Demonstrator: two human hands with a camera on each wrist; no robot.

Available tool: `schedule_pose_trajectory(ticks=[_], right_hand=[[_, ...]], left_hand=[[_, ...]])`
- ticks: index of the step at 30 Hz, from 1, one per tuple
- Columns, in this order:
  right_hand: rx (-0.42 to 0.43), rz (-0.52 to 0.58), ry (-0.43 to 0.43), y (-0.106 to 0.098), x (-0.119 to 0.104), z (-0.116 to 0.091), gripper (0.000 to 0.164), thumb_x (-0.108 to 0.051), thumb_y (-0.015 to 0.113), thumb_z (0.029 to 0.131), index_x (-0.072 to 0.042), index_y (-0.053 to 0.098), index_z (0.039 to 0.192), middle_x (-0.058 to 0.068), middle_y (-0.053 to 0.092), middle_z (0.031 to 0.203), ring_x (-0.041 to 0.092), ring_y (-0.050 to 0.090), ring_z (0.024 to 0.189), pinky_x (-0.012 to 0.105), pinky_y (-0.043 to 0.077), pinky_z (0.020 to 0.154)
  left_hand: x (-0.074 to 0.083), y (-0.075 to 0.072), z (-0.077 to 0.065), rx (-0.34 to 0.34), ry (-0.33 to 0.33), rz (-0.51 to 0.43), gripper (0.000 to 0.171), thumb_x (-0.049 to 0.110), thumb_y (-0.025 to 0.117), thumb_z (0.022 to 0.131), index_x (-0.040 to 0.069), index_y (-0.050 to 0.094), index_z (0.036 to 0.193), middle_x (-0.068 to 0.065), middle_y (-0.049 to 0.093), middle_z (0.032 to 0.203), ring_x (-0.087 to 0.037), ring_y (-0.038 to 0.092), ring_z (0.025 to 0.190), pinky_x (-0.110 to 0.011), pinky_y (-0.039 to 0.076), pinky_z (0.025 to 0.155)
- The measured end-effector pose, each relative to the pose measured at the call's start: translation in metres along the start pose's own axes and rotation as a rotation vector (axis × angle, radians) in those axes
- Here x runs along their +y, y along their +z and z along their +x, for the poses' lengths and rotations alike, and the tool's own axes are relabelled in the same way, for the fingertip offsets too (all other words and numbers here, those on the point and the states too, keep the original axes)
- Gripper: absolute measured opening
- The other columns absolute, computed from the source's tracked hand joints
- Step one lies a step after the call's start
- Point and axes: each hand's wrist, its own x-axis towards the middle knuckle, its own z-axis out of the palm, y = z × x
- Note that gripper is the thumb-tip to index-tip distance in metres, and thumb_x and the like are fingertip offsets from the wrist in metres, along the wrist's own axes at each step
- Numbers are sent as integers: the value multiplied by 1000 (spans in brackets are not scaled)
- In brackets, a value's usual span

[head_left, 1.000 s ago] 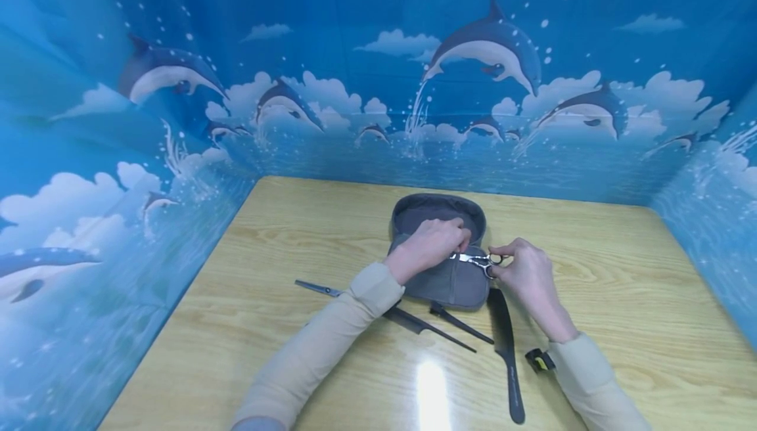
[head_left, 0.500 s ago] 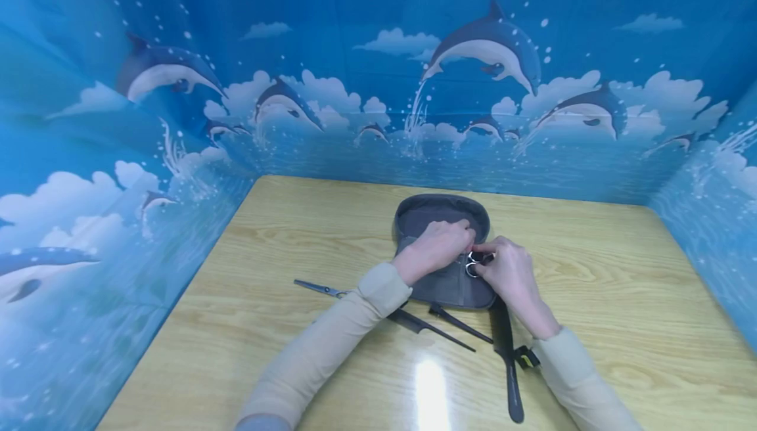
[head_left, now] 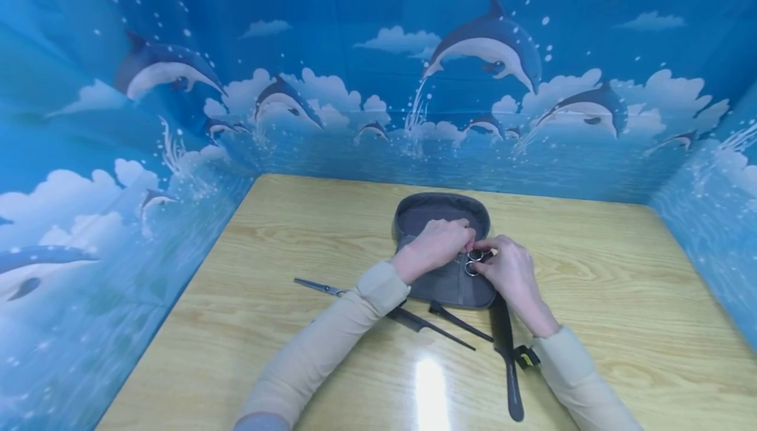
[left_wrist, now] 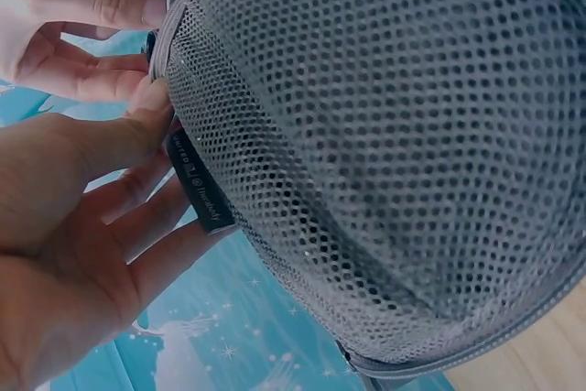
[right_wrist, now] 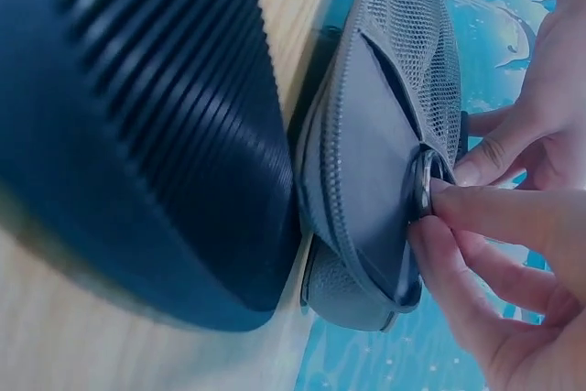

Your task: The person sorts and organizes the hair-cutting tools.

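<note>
A grey zip case (head_left: 440, 290) lies unfolded on the table, with a mesh pocket (left_wrist: 366, 135) inside. My left hand (head_left: 437, 247) pinches the pocket's edge between thumb and finger, beside a small black label (left_wrist: 197, 176). My right hand (head_left: 511, 273) pinches the finger rings of a pair of scissors (head_left: 471, 268) with thumb and fingertips. Only the rings show at the pocket's mouth; the blades are hidden. In the right wrist view, one metal ring (right_wrist: 424, 180) sits between the fingertips, close to the left thumb.
Below the case lie a wide black comb (head_left: 505, 352), a hair clip (head_left: 461, 322) and a tail comb (head_left: 420, 322), partly behind the left sleeve. Another pair of scissors (head_left: 319, 286) lies to the left. A small black object (head_left: 525, 356) is by the right cuff.
My right hand has moved left, carrying the scissors into the pocket; their blades, visible earlier, are now out of sight. The case and left hand have shifted slightly right.
</note>
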Motion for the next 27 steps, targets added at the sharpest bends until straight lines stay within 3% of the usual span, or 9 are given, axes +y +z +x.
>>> schedule_pose_trajectory(ticks=[11,21,27], right_hand=[[-27,103,45,4,2,4,49,0,86,72,-2,67,118,14,75,95,22,74,67,50,58,72],[-17,113,30,7,-1,3,45,0,85,73,0,67,115,14,74,93,23,74,66,49,58,73],[-42,74,20,3,-1,0,41,1,84,76,6,68,112,21,67,103,28,74,71,51,57,76]], left_hand=[[-1,2,1,3,-4,-8,12,22,61,102,25,72,98,10,60,95,-5,58,75,-25,50,64],[-1,2,-2,7,-13,-1,12,22,61,102,26,71,96,9,60,94,-7,60,76,-27,51,64],[-1,2,-3,3,-20,-54,8,26,64,101,27,73,100,10,62,96,-6,62,81,-25,52,66]])
